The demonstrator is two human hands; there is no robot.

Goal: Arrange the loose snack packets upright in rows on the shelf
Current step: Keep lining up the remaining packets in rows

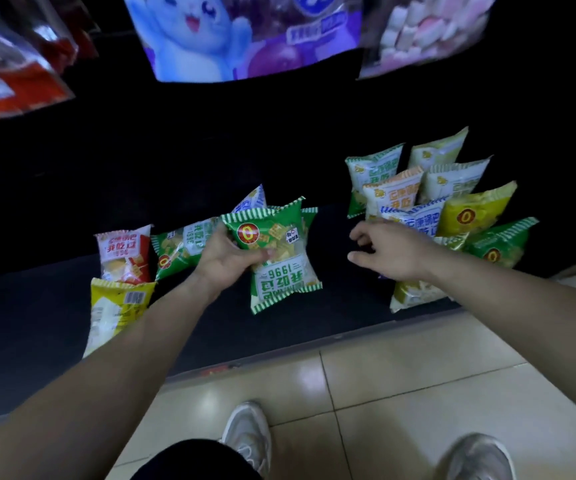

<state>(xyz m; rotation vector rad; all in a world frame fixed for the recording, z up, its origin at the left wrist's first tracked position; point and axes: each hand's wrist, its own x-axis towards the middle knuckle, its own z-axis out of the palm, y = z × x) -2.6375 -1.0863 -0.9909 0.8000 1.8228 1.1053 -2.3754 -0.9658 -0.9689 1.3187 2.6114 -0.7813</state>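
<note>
Head view has the left hand [227, 263] gripping a green snack packet [276, 251] above the dark shelf [348, 306], apparently mid-carry, while the right hand [388, 252], loosely spread and empty, hovers beside the standing rows [435, 188], where the packet likely needs setting upright.

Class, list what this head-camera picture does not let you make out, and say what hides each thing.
1. Head view: the blue loose packet is mostly hidden behind the green packet held by the left hand.
2. Head view: the right hand covers part of the blue row packet.
3. Head view: the purple bag is blurred and cut off by the top edge.
</note>
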